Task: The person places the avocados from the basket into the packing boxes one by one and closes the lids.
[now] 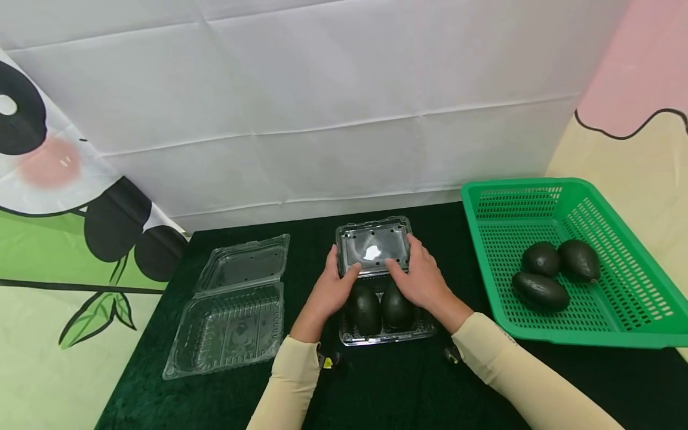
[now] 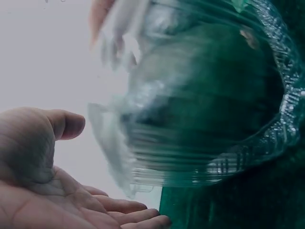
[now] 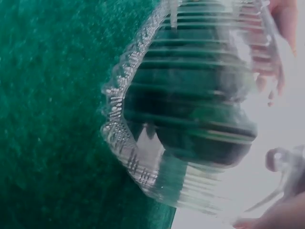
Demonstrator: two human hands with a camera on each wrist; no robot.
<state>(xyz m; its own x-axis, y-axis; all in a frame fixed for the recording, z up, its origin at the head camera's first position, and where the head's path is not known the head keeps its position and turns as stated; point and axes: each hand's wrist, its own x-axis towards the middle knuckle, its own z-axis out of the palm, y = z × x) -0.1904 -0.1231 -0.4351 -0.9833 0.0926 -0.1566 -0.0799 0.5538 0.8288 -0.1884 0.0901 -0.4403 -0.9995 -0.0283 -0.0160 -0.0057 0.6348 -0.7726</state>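
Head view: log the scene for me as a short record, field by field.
Centre container: clear plastic, lid open at its far side
Centre contents: two dark fruits visible
Left hand: at the lid's left side
Right hand: at the lid's right side
Second container: clear plastic, open, left of the centre one
Basket: green, at the right
Basket contents: three dark fruits
Surface: dark green cloth

Glossy, ribbed plastic clamshell (image 1: 371, 237); smooth, low-sheen avocados (image 1: 366, 312); plastic basket (image 1: 591, 337); velvety cloth (image 1: 387, 388)
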